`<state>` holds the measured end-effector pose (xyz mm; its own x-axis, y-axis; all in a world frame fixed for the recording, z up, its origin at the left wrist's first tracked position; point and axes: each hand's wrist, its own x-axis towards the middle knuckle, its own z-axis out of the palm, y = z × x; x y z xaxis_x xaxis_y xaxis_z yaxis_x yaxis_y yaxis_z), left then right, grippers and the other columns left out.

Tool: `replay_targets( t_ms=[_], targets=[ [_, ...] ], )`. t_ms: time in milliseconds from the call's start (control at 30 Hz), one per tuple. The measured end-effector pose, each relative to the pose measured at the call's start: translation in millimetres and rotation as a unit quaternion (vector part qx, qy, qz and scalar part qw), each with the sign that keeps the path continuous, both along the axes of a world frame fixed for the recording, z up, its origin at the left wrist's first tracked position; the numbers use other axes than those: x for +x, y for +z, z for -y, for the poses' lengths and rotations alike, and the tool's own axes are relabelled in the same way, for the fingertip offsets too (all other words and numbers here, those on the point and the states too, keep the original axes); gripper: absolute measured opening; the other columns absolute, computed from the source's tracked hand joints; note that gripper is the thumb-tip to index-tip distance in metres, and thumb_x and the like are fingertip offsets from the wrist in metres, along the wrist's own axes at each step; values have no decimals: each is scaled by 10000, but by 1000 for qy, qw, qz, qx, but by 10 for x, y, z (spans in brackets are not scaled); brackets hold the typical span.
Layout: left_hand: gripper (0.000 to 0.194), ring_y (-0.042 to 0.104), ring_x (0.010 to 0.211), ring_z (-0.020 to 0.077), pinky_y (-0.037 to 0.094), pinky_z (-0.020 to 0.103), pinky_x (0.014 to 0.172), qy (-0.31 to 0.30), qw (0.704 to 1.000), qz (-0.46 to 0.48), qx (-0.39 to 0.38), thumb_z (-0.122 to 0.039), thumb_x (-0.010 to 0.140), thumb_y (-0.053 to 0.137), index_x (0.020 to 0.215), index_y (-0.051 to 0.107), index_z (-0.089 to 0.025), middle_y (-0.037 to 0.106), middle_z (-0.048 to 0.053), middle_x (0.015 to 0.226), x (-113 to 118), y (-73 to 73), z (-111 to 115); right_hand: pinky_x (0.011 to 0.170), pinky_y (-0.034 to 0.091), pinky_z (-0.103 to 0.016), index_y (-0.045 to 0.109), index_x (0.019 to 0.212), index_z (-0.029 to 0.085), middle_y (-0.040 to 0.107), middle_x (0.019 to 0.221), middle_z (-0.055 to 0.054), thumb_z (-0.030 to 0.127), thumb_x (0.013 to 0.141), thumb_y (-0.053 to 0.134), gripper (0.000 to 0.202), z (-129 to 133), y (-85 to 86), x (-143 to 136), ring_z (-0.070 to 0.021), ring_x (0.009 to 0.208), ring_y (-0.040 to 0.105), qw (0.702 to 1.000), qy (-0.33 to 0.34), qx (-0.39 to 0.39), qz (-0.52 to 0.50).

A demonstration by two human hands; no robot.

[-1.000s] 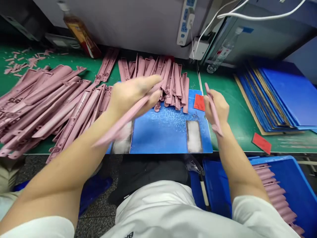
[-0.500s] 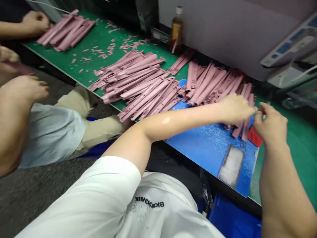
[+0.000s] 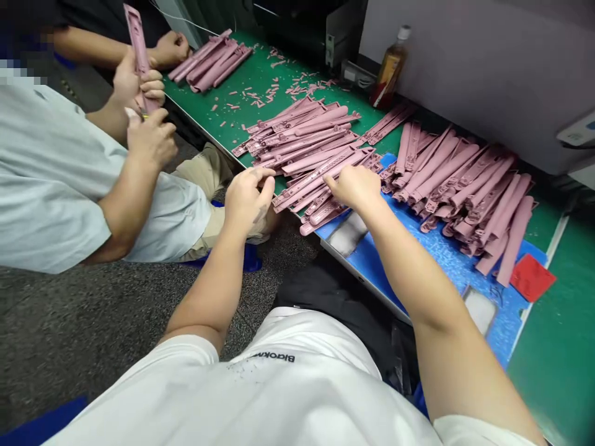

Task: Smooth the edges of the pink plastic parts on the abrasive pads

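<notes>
Long pink plastic strips (image 3: 320,172), moulded with clips and holes, lie heaped at the edge of the green table. My left hand (image 3: 248,201) is beside their near-left ends, its fingers bent and the thumb apart from the index finger, with nothing seen between them. My right hand (image 3: 356,186) is on the front of the heap, thumb and fingers closed over a pink plastic strip; its fingertips are partly hidden. A second heap of pink strips (image 3: 458,179) rests on a blue mat (image 3: 409,260) to the right.
At left a co-worker's hands (image 3: 149,133) hold a pink strip upright. Another person's hand (image 3: 171,49) rests near a third heap (image 3: 211,62). Pink scraps (image 3: 264,93) litter the green table (image 3: 199,105). A bottle (image 3: 390,68) stands by the wall; a red piece (image 3: 532,277) lies at right.
Both my hands have moved left from the far right of the mat to the middle heap, and are now apart. My view has turned left, and the co-worker now holds a strip upright.
</notes>
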<state>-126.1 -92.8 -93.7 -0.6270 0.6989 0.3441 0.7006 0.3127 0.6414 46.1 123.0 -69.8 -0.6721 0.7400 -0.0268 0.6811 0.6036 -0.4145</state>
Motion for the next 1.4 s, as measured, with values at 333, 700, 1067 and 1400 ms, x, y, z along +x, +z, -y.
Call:
replay_targets(
  t_ms=[333, 700, 1067, 1400],
  targets=[
    [249, 720, 943, 331, 552, 402, 918, -82, 975, 77, -193, -408, 981, 866, 1114, 769, -223, 778, 83, 978, -167, -83, -328, 1091, 688, -558, 689, 793, 234, 741, 793, -147, 342, 962, 897, 290, -239, -262, -44, -420, 1060, 833, 995, -90, -20, -34],
    [388, 621, 631, 204, 549, 322, 649, -218, 924, 293, 115, -530, 977, 860, 1116, 623, -255, 628, -24, 762, 304, -118, -83, 465, 480, -256, 699, 1147, 280, 650, 720, 55, 566, 1026, 914, 378, 616, -137, 1324, -152, 499, 586, 838, -164, -195, -483],
    [805, 324, 498, 118, 279, 305, 519, -312, 804, 396, 315, -933, 975, 882, 950, 414, -278, 258, -75, 669, 1345, -366, -1000, 363, 225, -256, 614, 842, 305, 302, 576, 103, 464, 1045, 808, 323, 1145, -179, 3176, -96, 389, 209, 705, -251, 133, -650],
    [871, 364, 635, 137, 233, 360, 641, -393, 854, 279, 195, -854, 1017, 936, 697, 406, -241, 262, -32, 663, 1796, -422, -1213, 606, 350, -301, 371, 681, 285, 297, 661, 61, 763, 1095, 773, 749, 1219, -494, 3191, -123, 636, 309, 832, -333, 166, -412]
  ],
)
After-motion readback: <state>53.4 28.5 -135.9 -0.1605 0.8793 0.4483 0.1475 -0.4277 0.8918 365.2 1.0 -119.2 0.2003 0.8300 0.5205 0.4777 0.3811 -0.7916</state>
